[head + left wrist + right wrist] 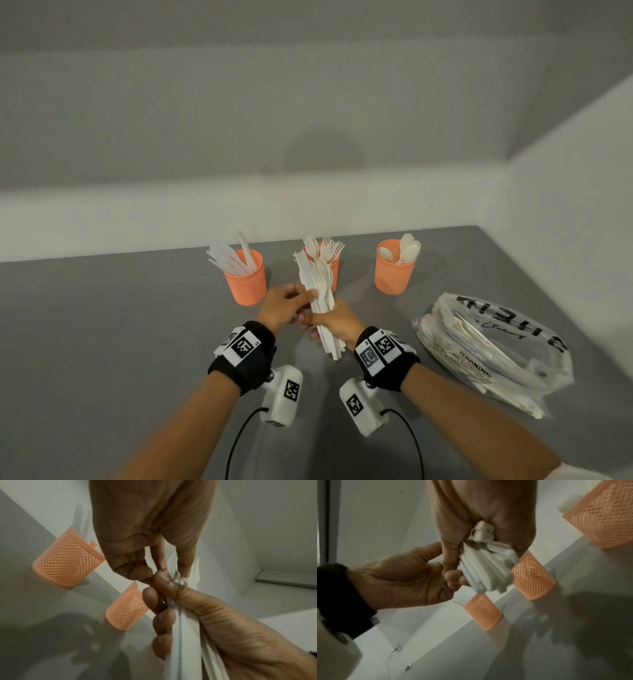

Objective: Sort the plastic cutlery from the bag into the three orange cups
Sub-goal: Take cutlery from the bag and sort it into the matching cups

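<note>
Orange mesh cups [246, 284], white cutlery [320, 284], grey table [102, 325], black wristbands [246, 356].

Bare staged recording space, lab-like, not a lived-in room. Plain grey table [102, 342] pushed into a corner of blank white walls [308, 102], no decor. Only props on it: three orange mesh cups [246, 284] and a clear plastic bag [496, 353]. The person wears black wrist straps [246, 356] with printed tracking markers and wired white camera units [281, 394].
</note>
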### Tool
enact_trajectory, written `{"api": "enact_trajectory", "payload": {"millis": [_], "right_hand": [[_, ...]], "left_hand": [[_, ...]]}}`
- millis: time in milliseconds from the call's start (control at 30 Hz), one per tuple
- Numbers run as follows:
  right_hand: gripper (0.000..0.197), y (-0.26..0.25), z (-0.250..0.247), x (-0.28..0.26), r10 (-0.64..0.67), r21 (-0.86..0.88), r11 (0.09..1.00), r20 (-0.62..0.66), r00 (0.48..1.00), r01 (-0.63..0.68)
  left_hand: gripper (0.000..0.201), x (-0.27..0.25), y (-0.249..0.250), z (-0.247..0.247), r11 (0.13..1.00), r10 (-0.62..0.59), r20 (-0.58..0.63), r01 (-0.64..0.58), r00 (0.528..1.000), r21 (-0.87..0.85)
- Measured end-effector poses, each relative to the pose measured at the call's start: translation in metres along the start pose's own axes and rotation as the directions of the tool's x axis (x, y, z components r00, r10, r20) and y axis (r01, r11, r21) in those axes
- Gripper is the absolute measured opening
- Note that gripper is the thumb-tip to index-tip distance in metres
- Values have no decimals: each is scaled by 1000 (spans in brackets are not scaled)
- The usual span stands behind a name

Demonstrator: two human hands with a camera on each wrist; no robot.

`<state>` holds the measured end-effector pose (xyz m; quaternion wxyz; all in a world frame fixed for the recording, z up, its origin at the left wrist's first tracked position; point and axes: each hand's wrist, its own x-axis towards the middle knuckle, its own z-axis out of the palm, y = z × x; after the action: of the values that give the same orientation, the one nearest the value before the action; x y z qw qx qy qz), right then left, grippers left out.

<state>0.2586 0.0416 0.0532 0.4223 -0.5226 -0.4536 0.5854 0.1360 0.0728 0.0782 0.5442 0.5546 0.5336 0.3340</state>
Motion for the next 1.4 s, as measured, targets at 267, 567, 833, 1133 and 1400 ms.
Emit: {"api": "enact_trajectory", "payload": {"millis": [267,567,833,1133,1400], "right_hand": [[9,-6,-11,-7,56,174,982,70,996,-68],[27,-5,-21,-6,109,176,977,96,989,-124],[19,-3,-21,-7,108,225,966,97,989,-127],[9,-4,-29,-9,170,156,972,41,985,-174],[12,1,-21,-4,61,29,998,-41,997,-60]], "left_hand": [[16,9,-5,3,998,0,-70,-5,998,-68],[12,11,-10,12,992,39,-116,-53,992,-118],[25,13,-10,17,995,7,-145,-21,989,-94],[11,6,-5,9,919,-145,-271,28,952,-393],[23,-5,-3,32,990,-15,-198,-13,980,-140]]}}
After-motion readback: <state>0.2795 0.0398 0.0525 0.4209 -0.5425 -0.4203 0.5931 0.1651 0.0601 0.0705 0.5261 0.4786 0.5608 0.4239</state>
